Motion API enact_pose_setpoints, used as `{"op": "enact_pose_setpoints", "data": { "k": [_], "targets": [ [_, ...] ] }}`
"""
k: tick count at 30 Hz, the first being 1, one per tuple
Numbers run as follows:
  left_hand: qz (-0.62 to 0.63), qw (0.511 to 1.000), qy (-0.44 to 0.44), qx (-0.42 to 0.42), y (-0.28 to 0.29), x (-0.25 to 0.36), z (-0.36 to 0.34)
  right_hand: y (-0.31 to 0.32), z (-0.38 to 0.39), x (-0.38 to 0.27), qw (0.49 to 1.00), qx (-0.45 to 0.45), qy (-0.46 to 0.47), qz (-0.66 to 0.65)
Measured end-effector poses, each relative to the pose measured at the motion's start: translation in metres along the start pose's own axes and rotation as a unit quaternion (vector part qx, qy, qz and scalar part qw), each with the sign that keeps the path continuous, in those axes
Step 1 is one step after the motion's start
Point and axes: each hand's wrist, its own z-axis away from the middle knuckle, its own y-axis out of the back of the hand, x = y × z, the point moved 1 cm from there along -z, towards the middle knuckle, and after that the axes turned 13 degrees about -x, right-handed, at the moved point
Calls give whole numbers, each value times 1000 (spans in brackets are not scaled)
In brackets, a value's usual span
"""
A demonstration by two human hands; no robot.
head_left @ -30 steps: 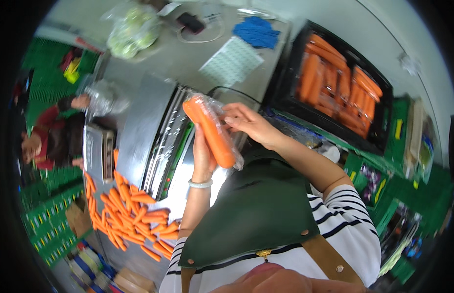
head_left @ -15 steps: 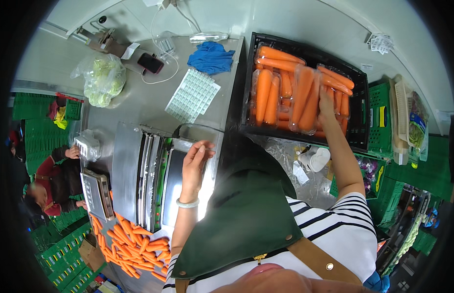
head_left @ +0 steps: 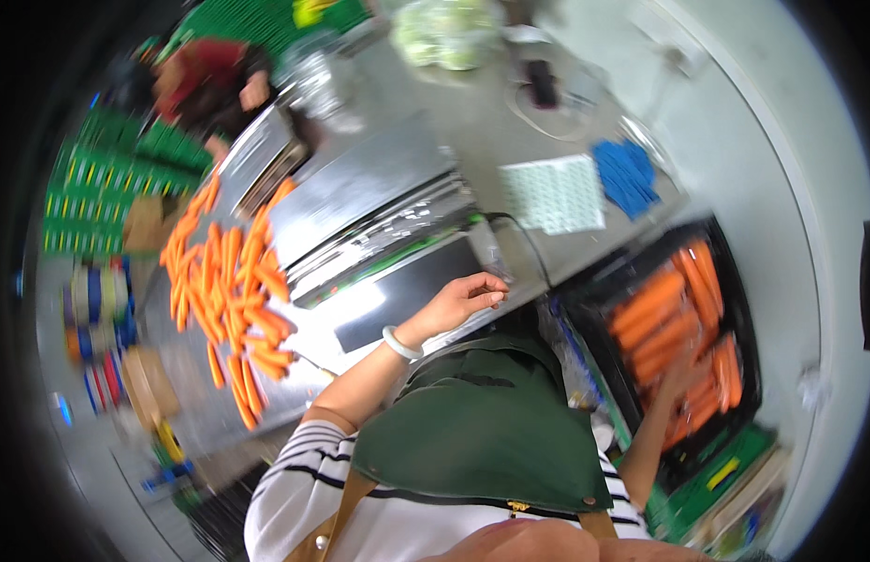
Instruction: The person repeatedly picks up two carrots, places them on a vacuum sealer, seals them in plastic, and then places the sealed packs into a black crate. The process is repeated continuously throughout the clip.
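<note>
My right hand point(head_left: 678, 375) reaches into a black crate point(head_left: 753, 379) at the right, over clear-wrapped packs of carrots point(head_left: 648, 304). Motion smears its fingers, so whether it grips a pack cannot be made out. Near the front edge of the metal table, my left hand point(head_left: 474, 294) hovers with curled fingers and the thumb against them. Nothing shows in it, and a pale bangle circles that wrist. Just beyond it lies the dark plate point(head_left: 412, 288) of a wrapping machine point(head_left: 379, 234).
Loose carrots point(head_left: 224, 281) are heaped on the table point(head_left: 309, 389) at the left. A label sheet point(head_left: 553, 192), blue gloves point(head_left: 627, 178), a phone point(head_left: 542, 84) and bagged greens point(head_left: 446, 33) lie farther back. Across the table, a co-worker point(head_left: 206, 80) stands by a scale-like device point(head_left: 262, 159).
My view has turned, bringing the crate to the lower right and the carrot heap higher at left. The pack beside my right hand no longer stands out above the others. My left hand remains curled.
</note>
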Motion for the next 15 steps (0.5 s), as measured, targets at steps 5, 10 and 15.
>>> {"op": "enact_pose_setpoints", "data": {
  "k": [5,10,15],
  "targets": [
    [12,977,-40,208,104,11,110,-13,35,-79,939,-8,343,15],
    [62,881,-124,453,223,14,237,-43,107,-241,839,-213,501,-11],
    [51,751,-90,652,335,-49,352,-105,158,-342,738,-326,590,-34]
  ]
}}
